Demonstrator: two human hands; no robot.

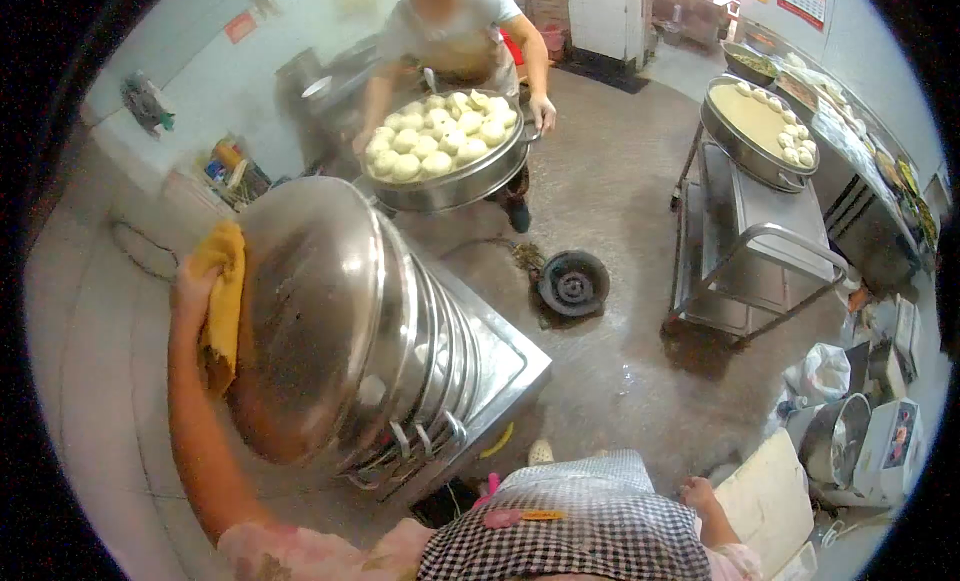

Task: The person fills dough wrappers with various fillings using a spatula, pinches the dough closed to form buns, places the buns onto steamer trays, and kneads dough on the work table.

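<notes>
My left hand [200, 289] is closed on a yellow cloth [225, 306] at the left side of a large domed metal lid [300, 311]. Below the lid, a stack of metal steamer trays [440, 356] with side handles stands on a metal surface [510, 366]. My right hand [697, 493] hangs low beside my checked apron [560, 531]; its fingers look slightly curled, and whether they hold anything is unclear. Across from me, a person [460, 41] carries a round steamer tray [450, 186] full of white buns [430, 141] with both hands.
A metal trolley [775, 221] at the right bears another steamer tray [740, 146] with several buns. A round drain [573, 283] lies in the floor. At lower right are a pale board [765, 501], a metal pot [835, 441] and a scale [893, 451].
</notes>
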